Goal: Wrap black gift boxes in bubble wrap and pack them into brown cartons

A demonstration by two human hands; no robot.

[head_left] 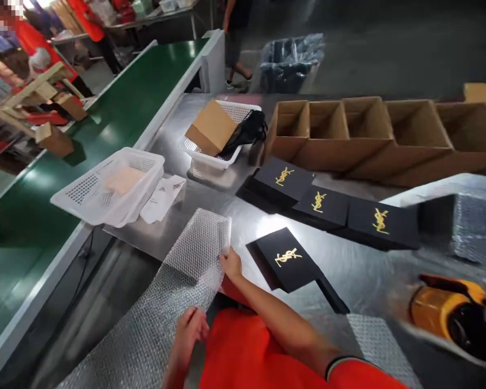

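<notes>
My right hand [231, 265] pinches the right edge of a long sheet of clear bubble wrap [146, 319]. The sheet runs from the metal table down to the lower left. Lower down, beside the wrap's edge, is my left hand [190, 327] with its fingers curled in; whether anything is in them is hidden. Just right of my right hand lies a black box [285, 259] with a gold monogram. Behind it, several similar boxes [383, 221] stand in a row.
Open cardboard cartons [364, 151] line the back right. White baskets [105, 186] stand at the left, one with a brown box [213, 129]. A tape dispenser [445, 313] sits at right. A green conveyor [117, 129] runs along the left, with people beyond.
</notes>
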